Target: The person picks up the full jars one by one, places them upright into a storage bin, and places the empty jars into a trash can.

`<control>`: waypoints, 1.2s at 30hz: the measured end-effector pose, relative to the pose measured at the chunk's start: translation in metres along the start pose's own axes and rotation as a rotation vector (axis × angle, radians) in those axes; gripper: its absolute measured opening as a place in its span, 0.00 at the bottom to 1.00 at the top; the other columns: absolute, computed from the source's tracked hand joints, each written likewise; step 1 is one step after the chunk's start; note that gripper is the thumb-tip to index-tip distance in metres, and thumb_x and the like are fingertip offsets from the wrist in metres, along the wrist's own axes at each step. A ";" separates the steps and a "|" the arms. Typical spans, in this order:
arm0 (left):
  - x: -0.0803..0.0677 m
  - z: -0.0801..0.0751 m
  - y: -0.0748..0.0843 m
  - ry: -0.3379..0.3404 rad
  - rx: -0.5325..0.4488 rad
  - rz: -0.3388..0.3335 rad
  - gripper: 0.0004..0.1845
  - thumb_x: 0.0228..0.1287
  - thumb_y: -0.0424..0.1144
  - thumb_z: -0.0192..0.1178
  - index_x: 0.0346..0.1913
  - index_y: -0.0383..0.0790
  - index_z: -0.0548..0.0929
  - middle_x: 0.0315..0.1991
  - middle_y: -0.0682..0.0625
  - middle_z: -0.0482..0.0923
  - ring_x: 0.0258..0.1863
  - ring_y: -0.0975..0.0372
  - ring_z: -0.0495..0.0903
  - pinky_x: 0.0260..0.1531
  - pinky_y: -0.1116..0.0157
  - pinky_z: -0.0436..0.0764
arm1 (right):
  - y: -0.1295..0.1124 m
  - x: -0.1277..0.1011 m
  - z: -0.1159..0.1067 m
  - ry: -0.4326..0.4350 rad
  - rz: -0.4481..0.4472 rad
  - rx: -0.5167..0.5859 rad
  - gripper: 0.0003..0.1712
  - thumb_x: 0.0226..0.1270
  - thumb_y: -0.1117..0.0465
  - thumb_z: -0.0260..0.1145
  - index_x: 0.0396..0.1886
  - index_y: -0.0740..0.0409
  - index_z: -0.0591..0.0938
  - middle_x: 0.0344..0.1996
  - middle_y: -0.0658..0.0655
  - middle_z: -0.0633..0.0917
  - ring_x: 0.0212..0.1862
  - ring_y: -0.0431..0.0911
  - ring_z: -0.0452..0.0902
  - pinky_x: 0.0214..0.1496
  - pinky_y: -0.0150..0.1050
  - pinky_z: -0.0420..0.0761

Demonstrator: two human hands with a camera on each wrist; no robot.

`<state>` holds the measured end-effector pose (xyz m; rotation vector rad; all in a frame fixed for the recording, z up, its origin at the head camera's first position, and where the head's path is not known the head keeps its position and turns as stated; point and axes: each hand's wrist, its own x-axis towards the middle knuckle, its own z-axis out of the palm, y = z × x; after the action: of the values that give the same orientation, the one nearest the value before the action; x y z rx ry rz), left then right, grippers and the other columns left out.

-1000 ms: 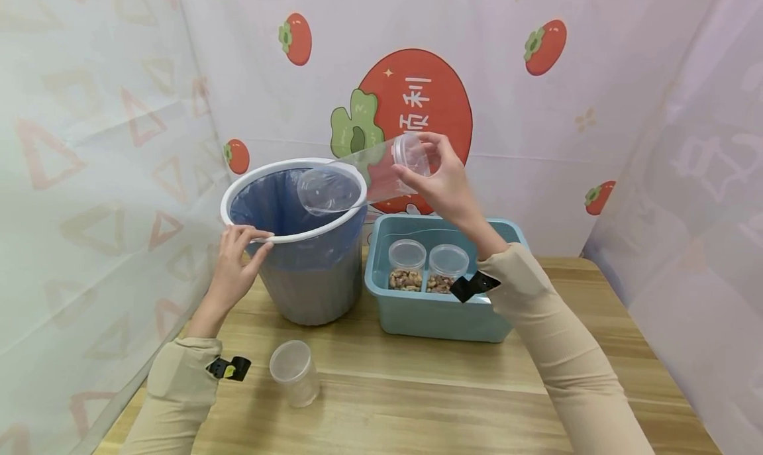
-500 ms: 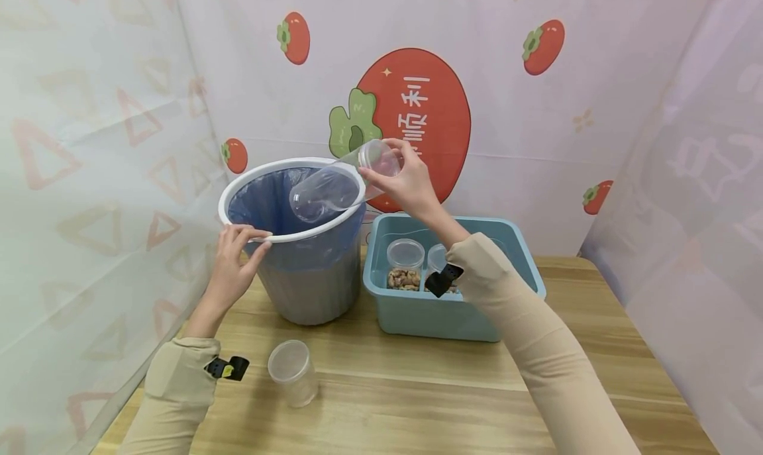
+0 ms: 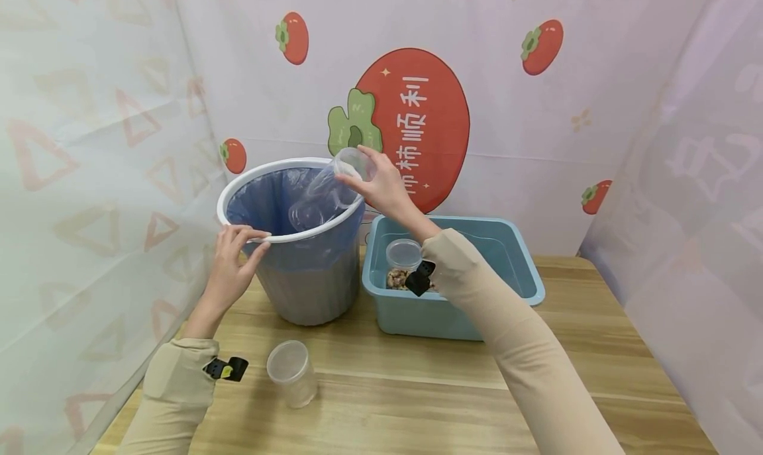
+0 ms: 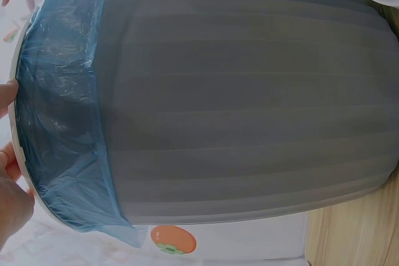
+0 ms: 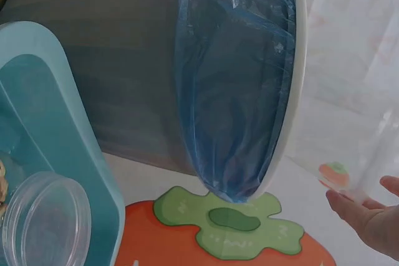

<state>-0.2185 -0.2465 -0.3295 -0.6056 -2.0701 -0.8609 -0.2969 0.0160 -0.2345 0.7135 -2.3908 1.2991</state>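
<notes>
A grey trash can (image 3: 310, 293) with a white rim and a blue bag liner (image 3: 256, 200) stands upright at the back left of the table. My left hand (image 3: 232, 266) pinches its near-left rim between thumb and fingers. Over the far-right rim, my right hand (image 3: 386, 189) grips a tall clear plastic jar (image 3: 318, 193) around its ringed upper end. The jar tilts down to the left, its lower end inside the can's mouth, and looks empty. In the right wrist view, fingers of the right hand (image 5: 368, 216) show at the right edge.
Right of the can stands a light-blue tub (image 3: 435, 321). It holds a clear-lidded jar of nuts (image 3: 404, 253); my right sleeve hides most of a second jar there. Another clear plastic jar (image 3: 293, 379) stands on the table (image 3: 417, 402) in front of the can.
My right hand has moved left and slightly down, carrying the jar deeper and more steeply into the trash can. My left hand stays at the rim.
</notes>
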 end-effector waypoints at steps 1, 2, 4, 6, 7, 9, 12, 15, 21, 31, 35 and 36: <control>0.000 0.000 0.000 0.000 -0.001 0.000 0.11 0.46 0.21 0.60 0.36 0.30 0.78 0.36 0.36 0.68 0.42 0.46 0.63 0.47 0.51 0.56 | 0.000 0.000 0.001 -0.016 0.001 0.001 0.40 0.53 0.48 0.65 0.64 0.55 0.62 0.58 0.58 0.68 0.55 0.47 0.66 0.52 0.40 0.70; 0.000 0.000 0.000 0.001 -0.001 0.002 0.11 0.46 0.21 0.60 0.36 0.30 0.78 0.36 0.36 0.68 0.41 0.46 0.63 0.47 0.50 0.56 | -0.001 -0.001 0.002 -0.028 0.000 0.000 0.40 0.53 0.48 0.65 0.64 0.55 0.63 0.58 0.58 0.67 0.55 0.47 0.66 0.51 0.40 0.70; 0.000 0.000 0.000 0.005 -0.002 0.005 0.11 0.46 0.21 0.60 0.36 0.30 0.78 0.36 0.37 0.68 0.41 0.46 0.63 0.50 0.50 0.55 | -0.001 -0.004 0.004 -0.047 -0.008 0.005 0.39 0.54 0.49 0.65 0.63 0.55 0.63 0.59 0.57 0.67 0.57 0.47 0.65 0.52 0.40 0.70; 0.000 0.001 -0.001 0.007 -0.003 0.007 0.11 0.46 0.21 0.60 0.36 0.30 0.78 0.35 0.37 0.69 0.41 0.46 0.64 0.53 0.49 0.53 | 0.000 -0.008 0.006 -0.051 -0.030 0.011 0.36 0.54 0.50 0.65 0.61 0.56 0.65 0.57 0.57 0.68 0.56 0.47 0.65 0.52 0.40 0.70; 0.000 0.001 -0.001 0.008 -0.003 0.008 0.11 0.46 0.21 0.60 0.36 0.30 0.78 0.35 0.37 0.69 0.41 0.46 0.64 0.55 0.48 0.52 | 0.000 -0.010 0.008 -0.049 -0.048 0.012 0.34 0.55 0.51 0.65 0.60 0.57 0.67 0.56 0.57 0.69 0.55 0.47 0.66 0.51 0.40 0.70; 0.000 0.001 -0.001 0.009 -0.005 0.009 0.11 0.46 0.20 0.60 0.36 0.30 0.78 0.35 0.36 0.69 0.42 0.46 0.64 0.56 0.47 0.50 | 0.002 -0.016 0.010 -0.040 -0.086 0.023 0.30 0.55 0.53 0.64 0.57 0.60 0.69 0.52 0.58 0.71 0.52 0.47 0.67 0.49 0.40 0.71; 0.000 0.001 -0.001 0.007 -0.009 0.005 0.11 0.46 0.20 0.60 0.36 0.30 0.78 0.35 0.37 0.68 0.42 0.46 0.64 0.54 0.48 0.52 | 0.004 -0.025 0.014 -0.026 -0.139 0.053 0.25 0.56 0.57 0.64 0.52 0.62 0.72 0.48 0.59 0.73 0.50 0.48 0.69 0.50 0.39 0.71; 0.001 0.001 0.000 0.005 -0.008 0.008 0.11 0.46 0.20 0.60 0.36 0.30 0.78 0.35 0.37 0.68 0.42 0.46 0.64 0.53 0.48 0.53 | 0.005 -0.036 0.016 -0.019 -0.177 0.099 0.22 0.56 0.59 0.64 0.49 0.64 0.74 0.45 0.60 0.74 0.49 0.50 0.70 0.52 0.42 0.71; 0.002 0.001 0.000 -0.001 -0.004 0.020 0.11 0.46 0.21 0.60 0.36 0.30 0.78 0.35 0.36 0.68 0.41 0.45 0.64 0.56 0.47 0.50 | 0.006 -0.057 0.020 -0.020 -0.245 0.126 0.18 0.56 0.62 0.64 0.46 0.64 0.75 0.42 0.60 0.75 0.47 0.51 0.72 0.50 0.44 0.72; 0.001 0.001 -0.002 0.006 -0.003 0.009 0.11 0.46 0.21 0.60 0.36 0.30 0.78 0.35 0.36 0.69 0.41 0.46 0.64 0.54 0.48 0.52 | 0.010 -0.088 0.030 -0.069 -0.325 0.179 0.16 0.55 0.65 0.65 0.44 0.66 0.76 0.40 0.61 0.77 0.45 0.49 0.73 0.48 0.42 0.73; 0.001 0.001 -0.002 0.005 -0.004 0.002 0.11 0.46 0.21 0.60 0.36 0.30 0.78 0.35 0.37 0.69 0.41 0.46 0.64 0.53 0.49 0.53 | 0.012 -0.098 0.037 -0.084 -0.350 0.208 0.16 0.54 0.66 0.65 0.42 0.68 0.77 0.39 0.63 0.77 0.44 0.51 0.74 0.48 0.45 0.73; 0.001 0.000 -0.002 0.004 -0.003 0.001 0.11 0.46 0.21 0.60 0.36 0.30 0.78 0.35 0.37 0.69 0.41 0.46 0.64 0.52 0.48 0.54 | 0.013 -0.101 0.039 -0.088 -0.356 0.214 0.16 0.53 0.66 0.65 0.42 0.68 0.77 0.39 0.62 0.77 0.44 0.52 0.75 0.47 0.45 0.74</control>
<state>-0.2209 -0.2475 -0.3296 -0.6066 -2.0653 -0.8644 -0.2227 0.0163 -0.3149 1.2164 -2.0778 1.3994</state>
